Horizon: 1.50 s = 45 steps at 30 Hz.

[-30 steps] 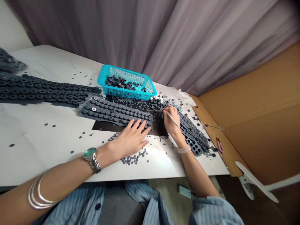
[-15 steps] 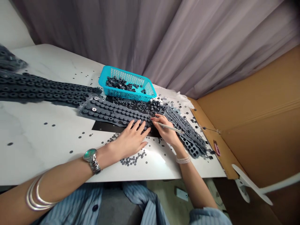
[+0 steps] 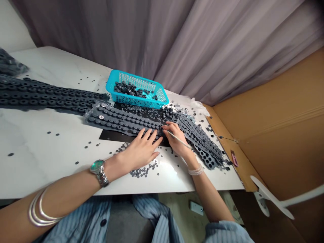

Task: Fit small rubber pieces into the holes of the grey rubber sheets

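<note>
Bringing right hand (image 3: pixel 176 144) leftward from pile (image 3: pixel 202 136) to sheet (image 3: pixel 121 120), clamping stick (image 3: pixel 178 139); resting left hand (image 3: pixel 140 150), fingers splayed, alongside; possibly risking sheet slip through light holding pressure.

Sheet (image 3: pixel 115 118) matt, prob. rubber; basket (image 3: pixel 138 101) smooth plas.

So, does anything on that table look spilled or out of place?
Yes: small dark discs lie loose on the white table, many beside the left hand, while other dark pieces sit gathered in the blue basket. A shiny, pale round piece stands out on the dark studded strip under that hand.
</note>
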{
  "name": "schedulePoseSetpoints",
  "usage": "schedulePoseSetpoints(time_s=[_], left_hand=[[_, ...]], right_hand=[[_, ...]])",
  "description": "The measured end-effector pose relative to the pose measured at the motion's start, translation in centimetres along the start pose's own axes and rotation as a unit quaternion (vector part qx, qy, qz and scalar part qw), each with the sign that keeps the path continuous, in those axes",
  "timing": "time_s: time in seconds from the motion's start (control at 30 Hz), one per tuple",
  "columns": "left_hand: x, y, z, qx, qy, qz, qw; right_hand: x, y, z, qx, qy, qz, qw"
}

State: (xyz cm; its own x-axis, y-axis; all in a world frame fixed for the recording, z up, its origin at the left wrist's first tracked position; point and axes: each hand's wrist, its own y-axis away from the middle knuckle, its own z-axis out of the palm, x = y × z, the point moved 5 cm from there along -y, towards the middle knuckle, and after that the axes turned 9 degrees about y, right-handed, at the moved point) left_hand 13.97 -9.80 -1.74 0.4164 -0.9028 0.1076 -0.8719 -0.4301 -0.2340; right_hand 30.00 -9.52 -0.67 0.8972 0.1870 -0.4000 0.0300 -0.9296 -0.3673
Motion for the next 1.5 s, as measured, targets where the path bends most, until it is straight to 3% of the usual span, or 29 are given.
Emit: schedulePoseSetpoints(time_s=[0.17, 0.3, 0.47, 0.67, 0.73, 0.93, 1.5], left_hand=[[0.1, 0.0, -0.2, -0.008, 0.001, 0.005, 1.000], [0.1, -0.1, -0.4, -0.002, 0.014, 0.004, 1.000], [0.1, -0.2, -0.4, 0.010, 0.021, -0.009, 1.000], [0.4, -0.1, -0.7, 0.035, 0.005, -0.014, 0.999], [0.6, 0.1, -0.5, 0.032, 0.009, -0.011, 0.999], [0.6, 0.1, -0.2, 0.019, -0.002, -0.011, 1.000], [0.6, 0.1, 0.0, 0.015, 0.009, -0.001, 1.000]], right_hand=[[0.5, -0.3, -0.9, 0.078, 0.054, 0.005, 0.996], [2.9, 0.0, -2.9, 0.158, 0.108, 0.071, 0.979], [3.9, 0.3, -3.6, 0.115, 0.044, 0.086, 0.989], [0.3, 1.0, -3.0, -0.035, -0.092, 0.026, 0.995], [-0.5, 1.7, -2.9, -0.056, -0.104, 0.020, 0.993], [-1.0, 3.0, -2.3, -0.046, -0.118, 0.023, 0.992], [-1.7, 2.3, -0.7, -0.042, 0.003, -0.005, 0.999]])
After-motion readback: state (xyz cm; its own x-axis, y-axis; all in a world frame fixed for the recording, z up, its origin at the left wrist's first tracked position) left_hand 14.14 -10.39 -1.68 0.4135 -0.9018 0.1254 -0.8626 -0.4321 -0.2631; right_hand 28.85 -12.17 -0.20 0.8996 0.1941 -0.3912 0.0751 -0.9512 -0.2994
